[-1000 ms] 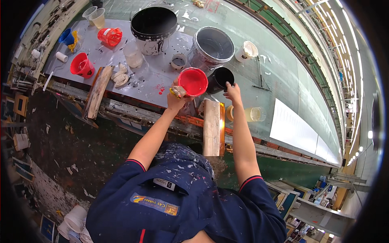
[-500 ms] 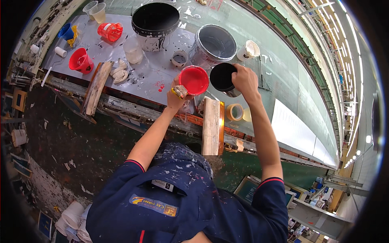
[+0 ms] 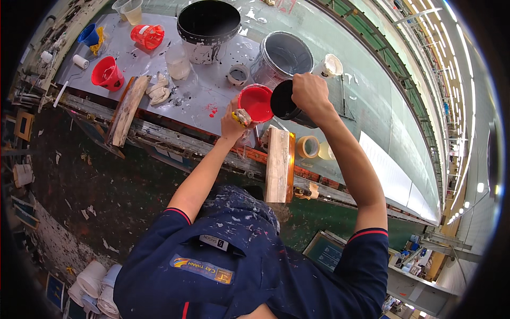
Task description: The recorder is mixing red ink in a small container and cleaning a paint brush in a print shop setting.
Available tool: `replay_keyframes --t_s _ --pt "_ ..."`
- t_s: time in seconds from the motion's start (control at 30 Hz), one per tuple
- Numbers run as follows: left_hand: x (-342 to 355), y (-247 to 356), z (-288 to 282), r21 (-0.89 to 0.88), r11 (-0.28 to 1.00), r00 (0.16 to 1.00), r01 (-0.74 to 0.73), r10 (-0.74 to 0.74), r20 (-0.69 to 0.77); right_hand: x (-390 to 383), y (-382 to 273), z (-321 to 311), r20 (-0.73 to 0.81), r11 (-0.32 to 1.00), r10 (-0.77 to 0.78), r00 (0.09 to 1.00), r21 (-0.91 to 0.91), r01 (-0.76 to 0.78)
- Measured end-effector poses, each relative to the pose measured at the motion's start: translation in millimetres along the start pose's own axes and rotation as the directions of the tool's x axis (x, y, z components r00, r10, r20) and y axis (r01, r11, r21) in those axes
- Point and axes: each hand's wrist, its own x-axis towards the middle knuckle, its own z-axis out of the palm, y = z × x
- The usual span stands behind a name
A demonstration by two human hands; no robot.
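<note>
My left hand [image 3: 232,123] is closed around the left side of a red plastic cup [image 3: 256,101], whose inside is red. A paint-crusted lump with yellow on it [image 3: 242,117] shows at the same hand's fingers; its kind is unclear. My right hand [image 3: 311,93] grips the upper rim of a black-lined pot [image 3: 283,101]. The pot is tilted left, its mouth at the red cup's right rim. No stream between them can be made out. Behind them stands a grey-lined bucket [image 3: 287,56], with a roll of tape [image 3: 238,75] to its left.
A large black-lined bucket [image 3: 208,26], red cups [image 3: 107,73] and a crumpled cloth [image 3: 158,90] stand or lie on the grey sheet. A wood-handled squeegee [image 3: 278,167] lies across the table's near edge, beside amber tape [image 3: 307,147]. A white tub [image 3: 329,66] stands at back right.
My right hand has raised and tipped the black-lined pot to the left, bringing its mouth against the red cup's rim. My right elbow has swung outward. The red cup has shifted slightly.
</note>
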Motion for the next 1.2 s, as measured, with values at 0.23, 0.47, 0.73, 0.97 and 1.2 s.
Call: replay_keyframes --t_s 0.23,0.47,0.73,0.97,1.2 --pt "1.9 5.1 -3.3 -0.055 0.997 0.998 -0.051 0.049 -0.051 4.9 -8.7 -6.8 0.050 0.998 -0.028 0.998 -0.053 0.030" --pt "2.5 -2.8 4.1 -0.113 0.992 0.997 -0.053 0.047 -0.058 8.1 -12.7 -7.9 0.079 0.997 -0.014 0.997 -0.072 0.020" --pt "1.9 -0.3 1.0 0.012 0.998 0.996 -0.069 0.070 -0.064 10.1 -15.9 -4.2 0.022 0.999 -0.040 0.999 -0.025 0.040" --pt "4.3 3.0 -0.4 0.099 0.982 0.976 -0.158 0.171 -0.136 14.2 -20.9 2.1 0.009 0.998 -0.033 0.999 -0.059 0.034" --pt "0.9 -7.0 2.5 0.065 0.991 0.988 -0.114 0.120 -0.102 3.5 -8.2 -3.2 0.061 0.999 -0.017 0.998 -0.040 0.019"
